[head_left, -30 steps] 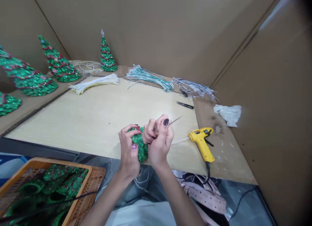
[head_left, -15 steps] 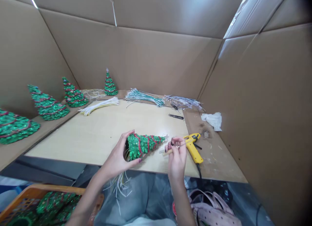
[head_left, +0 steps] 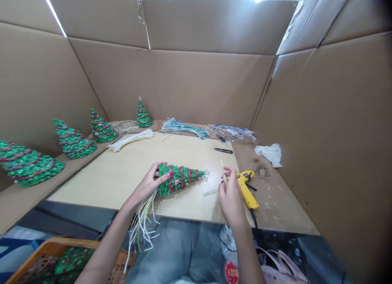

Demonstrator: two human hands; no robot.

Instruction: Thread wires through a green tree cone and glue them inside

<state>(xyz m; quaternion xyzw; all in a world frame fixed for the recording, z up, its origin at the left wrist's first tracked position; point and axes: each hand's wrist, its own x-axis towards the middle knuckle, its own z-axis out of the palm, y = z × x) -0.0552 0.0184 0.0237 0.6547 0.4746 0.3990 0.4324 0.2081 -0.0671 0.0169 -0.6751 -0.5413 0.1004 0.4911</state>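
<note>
A green tree (head_left: 176, 178) with red garland lies on its side over the table, its star tip (head_left: 207, 174) pointing right. My left hand (head_left: 152, 178) is closed on the base end. White and yellow wires (head_left: 143, 218) hang from that base over the table's front edge. My right hand (head_left: 229, 190), right of the star, pinches a thin pointed tool (head_left: 223, 169) with a light handle, tip upward. A translucent stick (head_left: 210, 192) lies beside its fingers. Just right of this hand is a yellow glue gun (head_left: 248, 191).
Several green trees (head_left: 75, 141) stand at the left and back. Wire bundles (head_left: 183, 128) lie along the rear, near black snips (head_left: 223, 150). White tissue (head_left: 271, 154) sits at the right. Cardboard walls (head_left: 208, 83) surround the table; an orange basket (head_left: 52, 245) is at the lower left.
The tree has rolled in my left hand, and its wires now hang in fuller view. My right hand has turned the tool upright and moved slightly right. The camera view has tilted up.
</note>
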